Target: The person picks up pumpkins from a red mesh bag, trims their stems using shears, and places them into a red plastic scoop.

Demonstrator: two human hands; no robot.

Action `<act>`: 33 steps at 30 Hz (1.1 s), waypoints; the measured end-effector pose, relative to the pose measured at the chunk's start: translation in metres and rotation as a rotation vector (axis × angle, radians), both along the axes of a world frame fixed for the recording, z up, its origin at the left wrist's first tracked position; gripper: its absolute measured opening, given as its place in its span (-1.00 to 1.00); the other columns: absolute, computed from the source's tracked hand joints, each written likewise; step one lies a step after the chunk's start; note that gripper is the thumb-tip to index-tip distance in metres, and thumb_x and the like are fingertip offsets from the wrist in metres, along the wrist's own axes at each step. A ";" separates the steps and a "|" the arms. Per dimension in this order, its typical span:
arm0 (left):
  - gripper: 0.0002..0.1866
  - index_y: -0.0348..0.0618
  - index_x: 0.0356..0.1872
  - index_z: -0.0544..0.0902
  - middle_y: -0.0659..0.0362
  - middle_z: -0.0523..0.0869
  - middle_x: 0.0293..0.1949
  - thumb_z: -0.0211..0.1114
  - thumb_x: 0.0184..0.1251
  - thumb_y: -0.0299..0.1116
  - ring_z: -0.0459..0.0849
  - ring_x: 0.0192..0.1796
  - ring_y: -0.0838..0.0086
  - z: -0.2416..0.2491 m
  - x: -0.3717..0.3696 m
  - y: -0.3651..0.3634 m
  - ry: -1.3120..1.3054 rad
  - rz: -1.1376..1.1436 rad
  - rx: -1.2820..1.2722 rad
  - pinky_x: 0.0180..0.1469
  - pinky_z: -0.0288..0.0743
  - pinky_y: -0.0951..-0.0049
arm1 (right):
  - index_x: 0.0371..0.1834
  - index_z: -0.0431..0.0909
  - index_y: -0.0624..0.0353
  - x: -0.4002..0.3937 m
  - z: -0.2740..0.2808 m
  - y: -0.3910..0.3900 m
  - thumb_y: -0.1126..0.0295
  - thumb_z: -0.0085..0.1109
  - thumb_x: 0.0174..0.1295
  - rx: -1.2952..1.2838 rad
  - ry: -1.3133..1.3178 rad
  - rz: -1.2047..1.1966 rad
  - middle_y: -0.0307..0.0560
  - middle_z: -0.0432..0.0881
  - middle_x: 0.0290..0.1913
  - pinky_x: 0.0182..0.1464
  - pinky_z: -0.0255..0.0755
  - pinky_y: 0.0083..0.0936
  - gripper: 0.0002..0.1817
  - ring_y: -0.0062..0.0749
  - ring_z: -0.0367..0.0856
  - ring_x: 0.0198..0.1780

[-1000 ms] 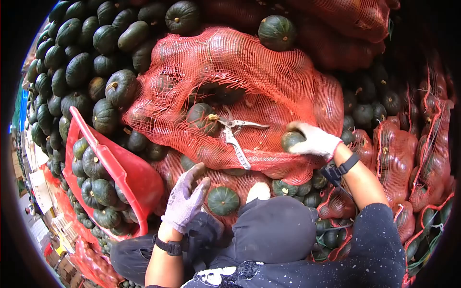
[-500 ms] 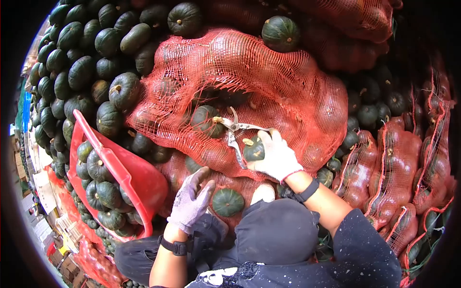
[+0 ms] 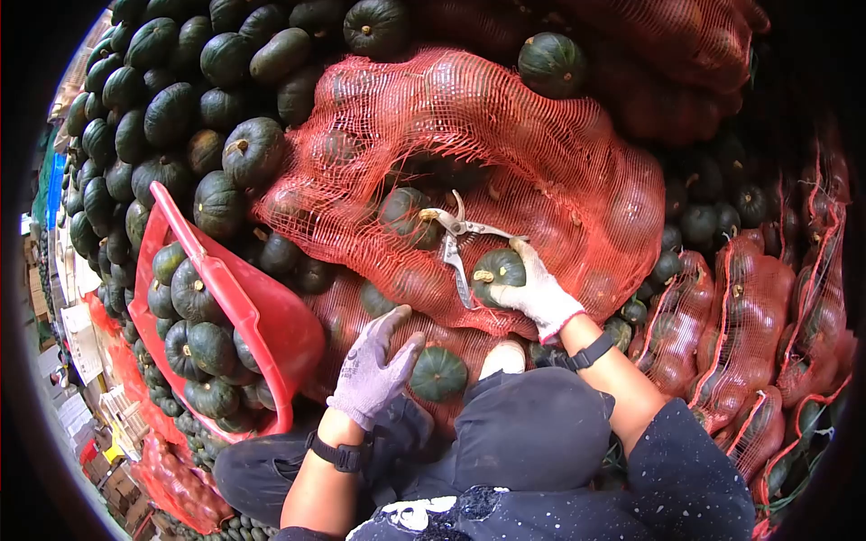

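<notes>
My right hand (image 3: 539, 296), in a white glove, is closed around a small dark green pumpkin (image 3: 499, 267) with a pale stem, its thumb across the front. Pruning shears (image 3: 457, 236) rest with handles spread on the torn red mesh sack (image 3: 433, 99), one handle end touching my right fingertips. The shears' jaws are beside the stem of another pumpkin (image 3: 406, 216) in the sack's opening. My left hand (image 3: 372, 365), in a greyish glove, holds nothing; its fingers are apart. Close to it is a pumpkin (image 3: 439, 373) by my leg.
To the left, a tilted red tub (image 3: 293, 338) holds several pumpkins. Behind it rises a heap of loose pumpkins (image 3: 171, 113). Filled red mesh sacks (image 3: 744, 316) line the right side. A single pumpkin (image 3: 552, 65) lies atop the sacks at the back.
The view has shifted, so everything appears slightly further right and up. My right thumb has moved from near the shears' lower handle onto the pumpkin. My left hand stays open.
</notes>
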State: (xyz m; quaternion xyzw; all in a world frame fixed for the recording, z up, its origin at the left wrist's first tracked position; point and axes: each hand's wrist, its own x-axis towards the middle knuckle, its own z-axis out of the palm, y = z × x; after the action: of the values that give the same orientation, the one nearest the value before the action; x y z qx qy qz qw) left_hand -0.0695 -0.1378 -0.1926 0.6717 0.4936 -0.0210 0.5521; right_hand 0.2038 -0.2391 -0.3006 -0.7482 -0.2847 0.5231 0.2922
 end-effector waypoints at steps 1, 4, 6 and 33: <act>-0.41 -0.30 0.33 0.51 -0.14 0.61 0.27 0.35 0.42 -0.13 0.55 0.36 0.07 -0.001 0.000 -0.001 -0.006 0.005 0.014 0.40 0.39 0.22 | 0.55 0.15 0.35 0.001 0.003 0.008 0.13 0.55 -0.01 -0.031 -0.009 0.005 0.23 0.45 0.39 0.43 0.37 -0.36 0.09 -0.11 0.48 0.39; -0.40 -0.28 0.32 0.53 -0.14 0.62 0.26 0.38 0.40 -0.11 0.54 0.35 0.02 -0.001 0.002 -0.002 -0.023 0.005 0.032 0.42 0.37 0.19 | 0.56 0.15 0.34 -0.001 0.010 0.020 0.15 0.49 0.13 -0.074 0.086 -0.155 0.19 0.49 0.35 0.38 0.42 -0.37 0.00 -0.17 0.51 0.33; -0.40 -0.27 0.33 0.53 -0.14 0.61 0.26 0.37 0.40 -0.11 0.55 0.35 0.03 0.000 0.003 -0.003 -0.024 0.003 0.023 0.41 0.38 0.19 | 0.52 0.21 0.34 0.005 -0.028 0.003 0.27 0.44 0.17 -0.010 0.365 -0.328 0.14 0.53 0.30 0.34 0.44 -0.37 -0.12 -0.19 0.54 0.29; -0.42 -0.30 0.35 0.51 -0.13 0.60 0.28 0.34 0.42 -0.16 0.56 0.36 0.09 -0.020 -0.005 0.001 -0.008 0.038 -0.072 0.40 0.39 0.23 | 0.17 0.50 0.27 0.046 0.031 -0.029 -0.02 0.43 -0.03 -0.410 -0.169 0.495 0.27 0.72 0.01 0.15 0.56 -0.19 -0.24 0.04 0.72 0.11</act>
State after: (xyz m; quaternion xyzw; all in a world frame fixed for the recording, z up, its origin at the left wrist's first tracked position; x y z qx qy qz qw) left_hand -0.0749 -0.1363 -0.2131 0.6419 0.5030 -0.0256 0.5782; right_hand 0.2497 -0.2683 -0.2693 -0.7404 -0.3699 0.5607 -0.0252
